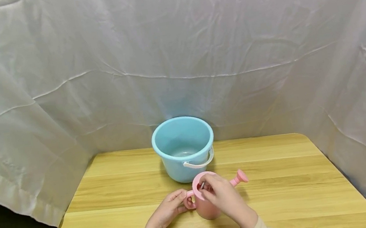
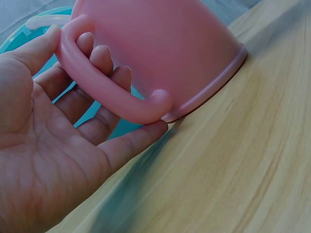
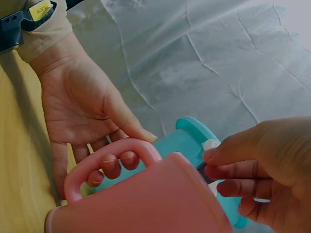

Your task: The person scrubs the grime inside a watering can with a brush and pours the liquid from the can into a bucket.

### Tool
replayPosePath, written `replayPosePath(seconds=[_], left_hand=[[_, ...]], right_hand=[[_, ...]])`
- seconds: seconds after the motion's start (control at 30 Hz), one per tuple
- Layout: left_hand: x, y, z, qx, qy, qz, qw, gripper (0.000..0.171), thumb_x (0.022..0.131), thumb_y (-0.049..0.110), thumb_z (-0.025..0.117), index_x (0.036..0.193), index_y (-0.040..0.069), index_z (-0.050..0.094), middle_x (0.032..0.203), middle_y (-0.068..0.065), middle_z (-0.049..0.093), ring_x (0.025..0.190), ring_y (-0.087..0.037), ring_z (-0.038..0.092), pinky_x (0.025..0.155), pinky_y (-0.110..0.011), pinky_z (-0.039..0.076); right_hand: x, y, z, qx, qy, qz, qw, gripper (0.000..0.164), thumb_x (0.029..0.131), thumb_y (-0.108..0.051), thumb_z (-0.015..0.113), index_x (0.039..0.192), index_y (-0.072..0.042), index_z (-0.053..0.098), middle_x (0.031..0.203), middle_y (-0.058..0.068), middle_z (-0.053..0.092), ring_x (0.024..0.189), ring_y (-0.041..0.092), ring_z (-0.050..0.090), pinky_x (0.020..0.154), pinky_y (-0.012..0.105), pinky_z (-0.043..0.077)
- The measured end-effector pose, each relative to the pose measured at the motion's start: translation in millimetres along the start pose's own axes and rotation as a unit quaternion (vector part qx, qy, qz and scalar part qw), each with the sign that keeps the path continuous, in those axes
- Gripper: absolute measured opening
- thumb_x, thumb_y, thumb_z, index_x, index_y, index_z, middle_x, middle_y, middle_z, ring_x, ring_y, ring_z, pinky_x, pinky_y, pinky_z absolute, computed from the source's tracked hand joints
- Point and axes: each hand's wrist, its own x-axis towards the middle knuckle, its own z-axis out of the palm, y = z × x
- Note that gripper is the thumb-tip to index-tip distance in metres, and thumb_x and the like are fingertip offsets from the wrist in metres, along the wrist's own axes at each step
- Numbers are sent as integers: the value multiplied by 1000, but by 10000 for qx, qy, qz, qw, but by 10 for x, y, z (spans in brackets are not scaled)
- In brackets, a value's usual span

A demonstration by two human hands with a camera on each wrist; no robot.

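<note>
A pink watering can (image 1: pixel 208 206) stands on the table, its spout with a round rose (image 1: pixel 241 176) pointing right. My left hand (image 1: pixel 169 210) grips its looped handle (image 2: pixel 104 87), with fingertips through the loop and the thumb at its upper end. Over the can's top opening, my right hand (image 1: pixel 224 196) reaches in with bent fingers. Between its thumb and fingers shows a small, thin grey object (image 1: pixel 202 185), mostly hidden; I cannot tell its kind. In the right wrist view the right fingertips (image 3: pixel 214 156) are right at the can's rim.
Just behind the can stands a light blue bucket (image 1: pixel 173 166) with a white handle (image 1: pixel 200 164) hanging at its front right. The wooden table (image 1: pixel 304 190) is bordered by grey-white curtains (image 1: pixel 173 52) at the back and sides.
</note>
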Motion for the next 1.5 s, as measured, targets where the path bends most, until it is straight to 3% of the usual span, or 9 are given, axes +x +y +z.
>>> replayPosePath(seconds=[0.33, 0.57, 0.7, 0.93, 1.1, 1.4, 1.5], left_hand=[[3, -15, -1, 19, -16, 3, 10000, 34, 106, 28, 38, 83, 12, 56, 96, 2, 57, 99, -17, 64, 96, -35, 54], [10, -28, -14, 28, 14, -15, 10000, 33, 106, 30, 39, 84, 13, 56, 96, 1, 58, 99, -18, 64, 97, -36, 54], [8, -27, -16, 43, 46, -28, 10000, 33, 106, 31, 40, 83, 13, 56, 97, 0, 58, 100, -20, 64, 97, -36, 54], [-3, -14, -4, 44, 41, -9, 10000, 33, 106, 30, 39, 83, 13, 56, 96, 0, 58, 99, -18, 63, 97, -36, 54], [-6, -13, -3, 32, 33, 0, 10000, 33, 106, 30, 38, 84, 12, 55, 96, 1, 58, 99, -18, 63, 97, -36, 54], [-6, -21, -7, 22, 28, -10, 10000, 32, 106, 29, 38, 84, 13, 56, 97, 0, 58, 100, -18, 63, 98, -37, 53], [-5, -22, -10, 22, 33, -18, 10000, 32, 106, 30, 38, 84, 13, 56, 97, 0, 58, 100, -19, 63, 98, -37, 53]], right_hand=[[-11, 17, 60, 23, 623, -234, 9978, 26, 70, 1, 81, 86, -9, 63, 71, -3, 60, 66, 6, 57, 59, 14, 49], [13, -7, -2, 55, 1404, -529, 9887, 29, 68, -1, 84, 88, -9, 65, 69, -5, 61, 62, 7, 53, 56, 8, 38], [13, -15, -28, 242, 1603, -684, 9844, 30, 67, 3, 84, 90, -6, 66, 70, -3, 62, 62, 9, 54, 57, 7, 38], [6, -10, -24, 113, 1412, -499, 9887, 29, 68, 2, 84, 89, -8, 66, 68, -6, 59, 64, 5, 54, 59, 7, 39], [5, 8, -2, -297, 1231, -343, 9914, 30, 67, -4, 86, 86, -11, 64, 65, -9, 56, 61, 3, 47, 57, 9, 38], [3, 4, 27, -392, 221, 604, 9972, 24, 76, -9, 80, 94, -12, 65, 68, -11, 50, 62, 2, 43, 57, 16, 39], [6, -3, 30, -420, 143, 684, 9967, 25, 78, -8, 79, 100, -10, 66, 71, -10, 53, 65, 3, 46, 59, 17, 42]])
